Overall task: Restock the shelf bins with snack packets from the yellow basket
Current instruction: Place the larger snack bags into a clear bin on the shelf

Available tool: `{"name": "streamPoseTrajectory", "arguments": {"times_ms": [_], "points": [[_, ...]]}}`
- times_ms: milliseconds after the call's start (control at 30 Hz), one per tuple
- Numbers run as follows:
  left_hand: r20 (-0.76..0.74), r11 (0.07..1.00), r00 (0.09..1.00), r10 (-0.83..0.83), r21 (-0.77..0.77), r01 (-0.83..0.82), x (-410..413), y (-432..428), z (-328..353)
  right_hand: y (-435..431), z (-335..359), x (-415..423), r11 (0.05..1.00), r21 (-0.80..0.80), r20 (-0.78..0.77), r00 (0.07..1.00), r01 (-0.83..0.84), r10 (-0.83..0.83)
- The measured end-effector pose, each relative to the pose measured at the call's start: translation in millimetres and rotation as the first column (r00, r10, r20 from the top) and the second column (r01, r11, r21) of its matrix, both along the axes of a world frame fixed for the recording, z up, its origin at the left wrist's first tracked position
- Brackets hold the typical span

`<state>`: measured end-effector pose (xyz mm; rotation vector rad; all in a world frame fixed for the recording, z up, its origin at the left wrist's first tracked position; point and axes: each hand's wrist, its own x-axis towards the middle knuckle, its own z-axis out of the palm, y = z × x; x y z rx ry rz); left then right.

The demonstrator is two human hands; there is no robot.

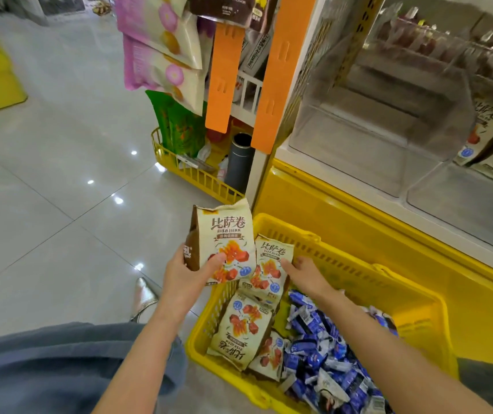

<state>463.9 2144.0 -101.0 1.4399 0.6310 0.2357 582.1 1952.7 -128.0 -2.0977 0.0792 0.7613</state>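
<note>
L hand is gripping one pizza-roll pkt; R hand is pinching 2nd pkt in yellow basket, prob. batching per trip.

Snack shop aisle — hanging snack bags, clear shelf bins, tiled floor

basket, lower right: yellow plastic, smooth, slightly glossy
packets in it: paper-look wrap, matt, crinkled
bins, upper right: clear glossy plastic
floor, left: polished grey tile, reflecting lights
</note>
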Motion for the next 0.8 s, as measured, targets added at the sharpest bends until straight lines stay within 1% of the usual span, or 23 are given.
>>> {"name": "streamPoseTrajectory", "arguments": {"times_ms": [33, 100, 167, 233, 333, 433, 533, 633, 800], "points": [[-0.005, 1.0, 1.0, 0.01, 0.0, -0.01, 0.2, 0.5, -0.4, 5.5, -9.1, -1.0, 0.997, 0.033, -0.055, 0.996, 0.071, -0.07], [-0.015, 1.0, 1.0, 0.013, 0.005, -0.013, 0.6, 0.1, -1.2, 14.8, -20.4, -0.8, 0.975, 0.027, -0.111, 0.97, 0.223, -0.218], [-0.015, 1.0, 1.0, 0.02, -0.003, -0.02, 1.0, -1.3, -2.0, 20.5, -27.0, 0.6, 0.953, -0.008, -0.125, 0.946, 0.302, -0.3], [-0.013, 0.999, 0.999, 0.036, -0.015, -0.036, 2.3, -3.6, -3.0, 24.1, -29.0, 2.2, 0.939, -0.019, -0.147, 0.928, 0.344, -0.343], [-0.015, 0.998, 0.999, 0.043, -0.037, -0.043, 5.0, -9.3, -2.7, 26.4, -28.8, 2.8, 0.926, -0.011, -0.166, 0.913, 0.377, -0.373], [0.011, 0.999, 1.0, 0.008, -0.037, -0.008, 6.8, -16.7, 1.7, 24.9, -27.9, -0.8, 0.916, 0.014, -0.234, 0.892, 0.4, -0.386], [0.035, 0.999, 0.999, -0.03, -0.017, 0.031, 7.9, -23.5, 10.8, 19.6, -25.7, -5.7, 0.918, 0.07, -0.283, 0.891, 0.39, -0.356], [0.044, 0.997, 0.996, -0.072, 0.022, 0.071, 10.6, -30.2, 22.5, 12.9, -20.9, -13.5, 0.933, 0.138, -0.237, 0.925, 0.333, -0.296], [0.088, 0.991, 0.989, -0.116, 0.077, 0.109, 23.6, -44.9, 51.1, -15.7, 14.5, -18.4, 0.901, 0.238, -0.101, 0.932, 0.362, -0.348]]}}
